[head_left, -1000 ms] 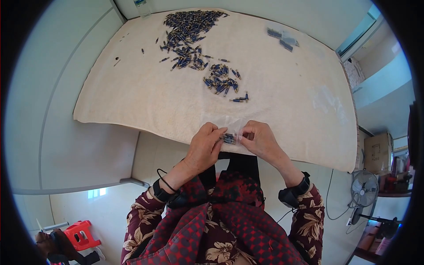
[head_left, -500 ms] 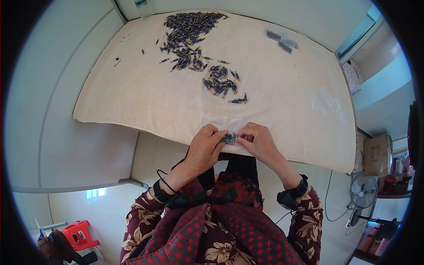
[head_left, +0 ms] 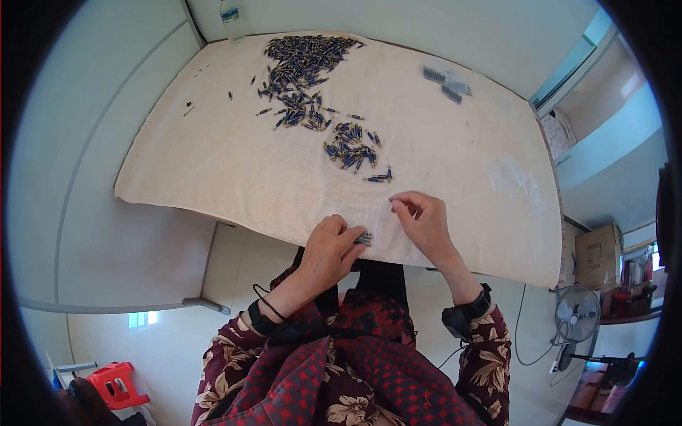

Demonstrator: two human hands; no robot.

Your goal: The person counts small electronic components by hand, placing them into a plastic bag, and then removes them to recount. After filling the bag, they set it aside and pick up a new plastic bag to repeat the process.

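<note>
Close to the table's front edge, my left hand (head_left: pixel 329 248) presses thumb and fingers on a clear plastic bag (head_left: pixel 364 213). A small row of dark blue metal-ended parts (head_left: pixel 364 238) shows at its fingertips, apparently within the film. My right hand (head_left: pixel 426 220) is raised a little to the right, thumb and forefinger pinched together near the bag's upper right edge. Whatever is between those fingertips is too small to make out. Just beyond lie a few loose blue parts with brass-coloured ends (head_left: pixel 376 179).
A big pile of the same parts (head_left: pixel 305 60) covers the far side, with a smaller cluster (head_left: pixel 352 145) nearer. Packed rows of parts (head_left: pixel 451 94) in clear film lie far right. A plastic bottle (head_left: pixel 231 21) stands at the back left; a fan (head_left: pixel 577 314) is right of the table.
My right hand has moved up and to the right, away from the bundle of parts. My left hand stays on the bag. The whole view has shifted slightly.
</note>
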